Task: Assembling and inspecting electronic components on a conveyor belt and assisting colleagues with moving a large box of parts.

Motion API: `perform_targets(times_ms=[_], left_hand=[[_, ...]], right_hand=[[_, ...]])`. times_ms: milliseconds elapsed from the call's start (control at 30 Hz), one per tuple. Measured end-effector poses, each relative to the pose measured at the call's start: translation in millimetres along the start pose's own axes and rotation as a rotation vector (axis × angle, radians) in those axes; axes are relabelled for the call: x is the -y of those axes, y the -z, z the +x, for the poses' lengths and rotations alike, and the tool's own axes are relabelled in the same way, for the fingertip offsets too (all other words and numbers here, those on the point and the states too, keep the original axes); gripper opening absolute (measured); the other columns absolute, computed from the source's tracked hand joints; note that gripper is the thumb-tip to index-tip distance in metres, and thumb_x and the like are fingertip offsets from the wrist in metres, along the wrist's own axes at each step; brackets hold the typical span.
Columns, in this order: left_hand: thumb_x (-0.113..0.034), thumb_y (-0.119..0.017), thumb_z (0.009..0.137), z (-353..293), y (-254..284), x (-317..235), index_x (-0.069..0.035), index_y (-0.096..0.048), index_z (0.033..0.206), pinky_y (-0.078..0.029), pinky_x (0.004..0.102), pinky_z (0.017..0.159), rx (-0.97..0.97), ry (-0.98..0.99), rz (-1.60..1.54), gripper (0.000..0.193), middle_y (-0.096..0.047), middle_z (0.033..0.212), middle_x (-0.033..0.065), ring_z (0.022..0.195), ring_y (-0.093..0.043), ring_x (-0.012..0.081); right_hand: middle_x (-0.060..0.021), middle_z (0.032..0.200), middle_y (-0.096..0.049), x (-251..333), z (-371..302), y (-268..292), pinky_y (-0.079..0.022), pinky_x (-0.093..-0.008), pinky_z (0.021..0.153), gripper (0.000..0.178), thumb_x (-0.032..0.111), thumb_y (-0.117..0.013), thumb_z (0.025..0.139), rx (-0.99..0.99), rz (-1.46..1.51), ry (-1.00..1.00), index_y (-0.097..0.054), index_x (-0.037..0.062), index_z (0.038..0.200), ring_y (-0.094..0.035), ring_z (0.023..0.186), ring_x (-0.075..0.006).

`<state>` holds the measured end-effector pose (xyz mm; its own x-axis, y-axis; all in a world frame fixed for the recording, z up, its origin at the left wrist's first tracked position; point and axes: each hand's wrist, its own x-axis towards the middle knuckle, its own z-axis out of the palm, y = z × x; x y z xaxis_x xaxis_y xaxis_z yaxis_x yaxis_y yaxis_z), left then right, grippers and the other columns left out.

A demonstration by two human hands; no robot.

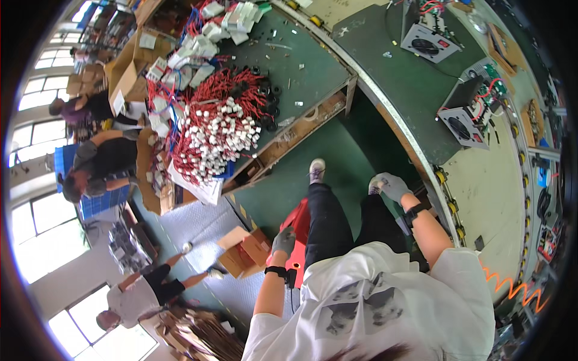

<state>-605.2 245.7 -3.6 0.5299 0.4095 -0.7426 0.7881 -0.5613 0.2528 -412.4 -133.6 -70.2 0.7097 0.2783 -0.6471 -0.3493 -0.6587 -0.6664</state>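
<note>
Red object [301,224] near left, beside left leg [328,221]; left hand [283,242] at its edge, right hand [394,187] by right shoe [374,188]; cannot tell whether either grips. Leftward step could knock it, leg being close.

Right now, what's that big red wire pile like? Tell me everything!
The red wire pile is a loose, tangled heap of thin wires, with many white, plastic-looking connectors crowded at its near end. It lies on the green table, close to the edge, with black round pieces along its right side. Neither the left hand nor right hand touches it.
</note>
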Motion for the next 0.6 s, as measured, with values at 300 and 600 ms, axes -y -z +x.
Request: perform_targets(times_ms=[300,600], left_hand=[[-0.022,-0.055,0.084,54.7,-72.7,-14.9,-0.013,-0.061,0.113,-0.048,0.0323,0.076,0.057,-0.038,-0.261,0.031,-0.065,0.095,0.0100,0.083,-0.063,0.0209],[-0.022,-0.049,0.085,180.7,-212.9,65.0,-0.014,-0.061,0.112,-0.048,0.0365,0.081,0.080,0.061,-0.229,0.030,-0.064,0.103,0.0157,0.095,-0.062,0.0304]], right_hand=[[-0.0137,0.100,-0.062,-30.0,66.4,-40.2,-0.047,-0.0416,0.081,0.027,0.027,-0.056,0.084,0.084,-0.472,-0.045,-0.058,0.0144,0.108,-0.059,0.095,-0.0311],[-0.0116,0.101,-0.064,-114.0,164.6,-118.6,-0.048,-0.0411,0.081,0.025,0.028,-0.054,0.083,0.152,-0.402,-0.125,-0.061,0.0165,0.104,-0.059,0.095,-0.0329]])
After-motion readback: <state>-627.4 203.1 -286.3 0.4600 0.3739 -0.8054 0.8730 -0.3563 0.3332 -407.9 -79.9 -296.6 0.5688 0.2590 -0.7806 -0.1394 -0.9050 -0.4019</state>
